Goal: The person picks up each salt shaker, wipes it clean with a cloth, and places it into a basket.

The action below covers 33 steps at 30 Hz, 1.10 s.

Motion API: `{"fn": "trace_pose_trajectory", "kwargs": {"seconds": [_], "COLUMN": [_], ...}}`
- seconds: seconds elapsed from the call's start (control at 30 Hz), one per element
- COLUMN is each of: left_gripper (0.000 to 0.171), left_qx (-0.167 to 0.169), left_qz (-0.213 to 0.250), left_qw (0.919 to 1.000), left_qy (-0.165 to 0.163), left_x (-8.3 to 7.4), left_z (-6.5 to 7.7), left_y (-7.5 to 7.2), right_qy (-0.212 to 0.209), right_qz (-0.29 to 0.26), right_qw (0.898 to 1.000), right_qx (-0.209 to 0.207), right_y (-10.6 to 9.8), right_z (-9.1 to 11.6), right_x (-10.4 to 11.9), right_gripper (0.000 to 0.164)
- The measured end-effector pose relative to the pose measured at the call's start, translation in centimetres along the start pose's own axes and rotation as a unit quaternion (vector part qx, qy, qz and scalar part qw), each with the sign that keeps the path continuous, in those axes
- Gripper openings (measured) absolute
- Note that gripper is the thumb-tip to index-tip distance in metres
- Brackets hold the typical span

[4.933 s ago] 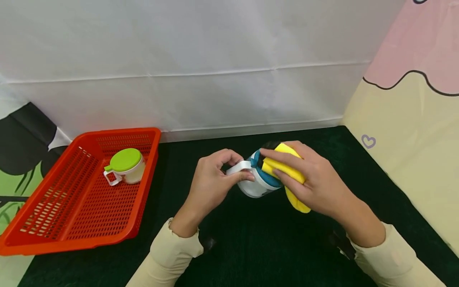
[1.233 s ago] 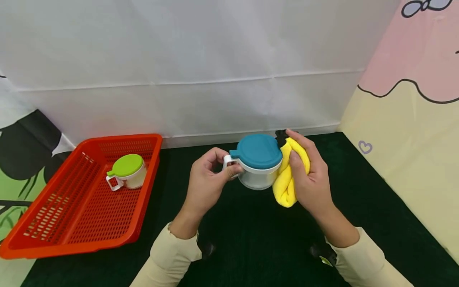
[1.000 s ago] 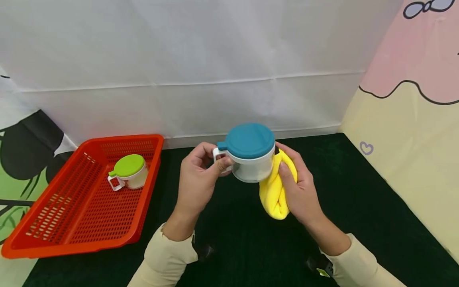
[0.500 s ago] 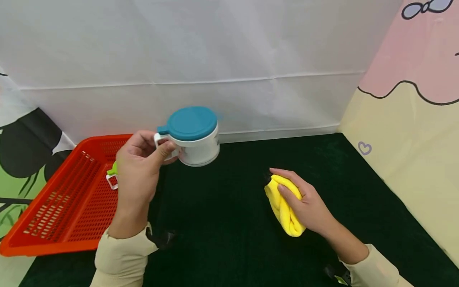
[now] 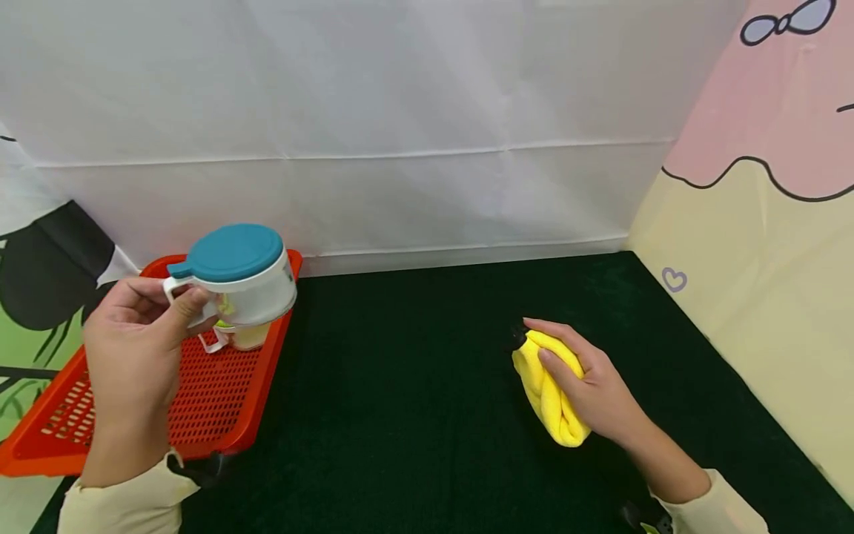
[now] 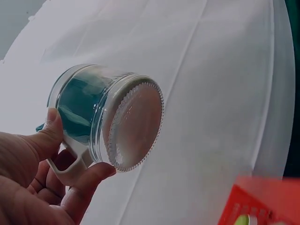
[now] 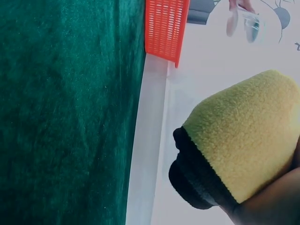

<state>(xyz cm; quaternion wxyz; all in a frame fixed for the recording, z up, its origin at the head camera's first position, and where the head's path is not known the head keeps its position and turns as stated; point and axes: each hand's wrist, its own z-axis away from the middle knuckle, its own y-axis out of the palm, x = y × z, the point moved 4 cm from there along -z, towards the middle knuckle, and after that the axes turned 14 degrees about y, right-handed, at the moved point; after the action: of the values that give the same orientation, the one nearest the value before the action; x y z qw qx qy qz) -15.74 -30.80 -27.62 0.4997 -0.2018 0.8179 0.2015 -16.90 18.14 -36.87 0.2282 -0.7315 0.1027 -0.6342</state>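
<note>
My left hand (image 5: 136, 356) grips the white handle of a clear seasoning jar (image 5: 260, 300) with a blue lid (image 5: 235, 252). The jar is held up over the red basket (image 5: 263, 393). In the left wrist view, the ribbed bottom of the jar (image 6: 138, 126) faces the camera, and thumb and fingers hold its handle. On the right, my right hand (image 5: 603, 397) holds a folded yellow cloth (image 5: 548, 389) above the dark green tabletop. A black edge shows on the cloth (image 7: 248, 136) in the right wrist view.
Inside the basket stands a second jar (image 5: 250, 338) with a lime-green lid, mostly hidden behind the held one. A white fabric backdrop (image 5: 427, 96) rises behind the dark green tabletop (image 5: 400, 386), and a patterned pink and cream sheet (image 5: 747, 259) hangs at the right.
Earlier the cloth was against the blue-lidded jar; now they are apart. My left hand has carried the jar leftward over the basket. My right hand has moved slightly right and down with the cloth.
</note>
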Motion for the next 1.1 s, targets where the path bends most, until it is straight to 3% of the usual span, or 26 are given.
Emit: {"fn": "trace_pose_trajectory", "kwargs": {"seconds": [0.17,0.33,0.57,0.7,0.93,1.1], "left_gripper": [0.031,0.032,0.040,0.051,0.060,0.066], "left_qx": [-0.013,0.021,0.098,0.119,0.184,0.247], "left_qz": [-0.078,-0.189,-0.337,-0.400,-0.454,-0.470], "left_qw": [0.9967,0.9796,0.9287,0.9008,0.8681,0.8437], "left_qy": [-0.022,-0.064,-0.120,-0.120,-0.083,-0.080], "left_x": [1.2,2.9,5.6,6.5,7.7,8.7], "left_z": [-0.5,-0.6,-0.9,-1.1,-1.2,-1.3], "left_y": [-2.7,-5.1,-7.6,-8.0,-8.2,-8.1], "right_qy": [0.002,0.012,0.013,0.013,0.009,0.009], "right_qz": [-0.003,0.001,-0.003,-0.007,-0.004,-0.001], "right_qw": [1.000,1.000,1.000,1.000,1.000,1.000], "right_qx": [0.001,-0.006,-0.013,-0.007,-0.010,-0.012], "right_y": [-0.2,-0.5,-1.0,-1.0,-1.1,-1.2], "right_z": [0.2,0.4,0.6,0.6,0.7,0.8], "right_x": [-0.1,-0.2,-0.7,-1.1,-1.3,-1.2], "right_gripper": [0.042,0.042,0.042,0.042,0.042,0.042]}}
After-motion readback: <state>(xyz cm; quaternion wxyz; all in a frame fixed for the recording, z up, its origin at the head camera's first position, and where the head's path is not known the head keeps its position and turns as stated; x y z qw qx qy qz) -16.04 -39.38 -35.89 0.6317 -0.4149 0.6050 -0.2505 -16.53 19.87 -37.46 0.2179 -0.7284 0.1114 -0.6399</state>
